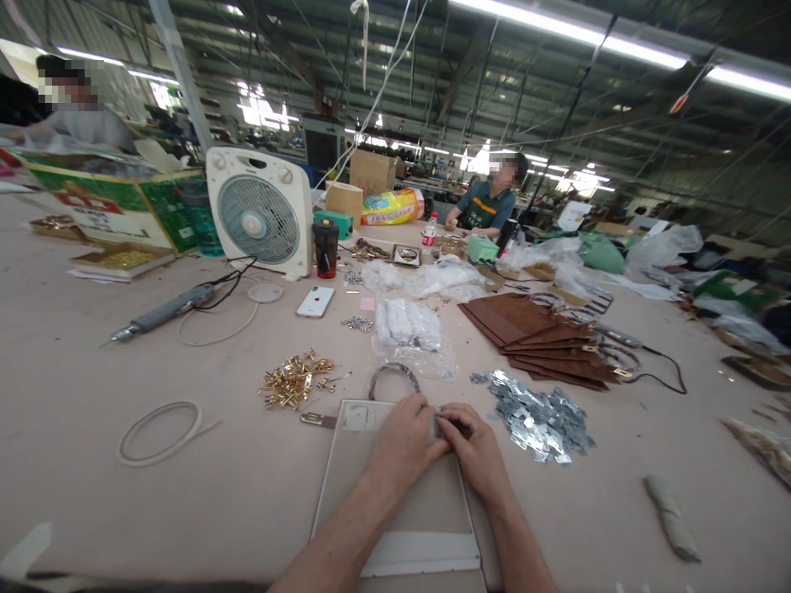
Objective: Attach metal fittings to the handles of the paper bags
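Observation:
My left hand (404, 441) and my right hand (473, 445) meet over a flat pale board (395, 511) on the table, fingers pinched together on a small metal piece (437, 422) between them. A curved metal ring handle (394, 375) lies just beyond the hands. A pile of gold metal fittings (295, 380) sits to the left, a heap of small silver plates (537, 412) to the right. A small metal tab (316, 419) lies at the board's left corner.
Stacked brown leather pieces (537, 333) lie right of centre, plastic bags (408, 325) ahead, a white phone (315, 301), a box fan (259, 210), an electric screwdriver (164, 311), a white strap loop (161, 430). One person sits across the table (488, 206), another at far left (80, 115).

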Available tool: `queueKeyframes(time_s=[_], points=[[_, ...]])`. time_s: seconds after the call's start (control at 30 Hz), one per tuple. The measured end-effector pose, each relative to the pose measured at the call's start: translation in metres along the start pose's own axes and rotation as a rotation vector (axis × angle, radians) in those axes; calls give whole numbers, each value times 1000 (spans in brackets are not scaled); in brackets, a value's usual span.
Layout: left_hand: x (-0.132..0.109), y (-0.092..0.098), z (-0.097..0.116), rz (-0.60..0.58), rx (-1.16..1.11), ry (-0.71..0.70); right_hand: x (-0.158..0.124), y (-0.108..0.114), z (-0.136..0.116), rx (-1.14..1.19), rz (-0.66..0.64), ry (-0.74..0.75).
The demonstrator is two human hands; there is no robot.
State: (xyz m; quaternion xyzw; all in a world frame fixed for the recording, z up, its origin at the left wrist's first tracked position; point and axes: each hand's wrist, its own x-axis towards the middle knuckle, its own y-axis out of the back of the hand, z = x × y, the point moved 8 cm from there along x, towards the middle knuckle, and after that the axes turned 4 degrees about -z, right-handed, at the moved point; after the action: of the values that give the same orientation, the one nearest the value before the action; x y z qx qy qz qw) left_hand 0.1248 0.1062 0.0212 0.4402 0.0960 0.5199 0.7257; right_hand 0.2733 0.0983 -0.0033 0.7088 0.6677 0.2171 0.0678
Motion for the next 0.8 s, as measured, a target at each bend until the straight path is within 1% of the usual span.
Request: queueKeyframes(time_s=[0.27,0.37,0.43,0.5,0.63,0.7,0.8], points=[[1,-1,0,-6,-6,17,0,-2,-3,-16,27,17],[2,0,2,3,-3,-7,-1,-1,-5,-9,44,23],[2,1,4,23,-1,-32,-4,1,-10,2,78,26],[1,2,4,55,5,-59,-8,7,-17,17,147,47],[3,-2,0,112,48,-133,-21,32,-24,-42,378,79],[4,-4,-2,114,69,-160,-31,47,-18,-59,488,43],[4,-4,-3,103,91,-152,-49,70,1,-22,610,-58]])
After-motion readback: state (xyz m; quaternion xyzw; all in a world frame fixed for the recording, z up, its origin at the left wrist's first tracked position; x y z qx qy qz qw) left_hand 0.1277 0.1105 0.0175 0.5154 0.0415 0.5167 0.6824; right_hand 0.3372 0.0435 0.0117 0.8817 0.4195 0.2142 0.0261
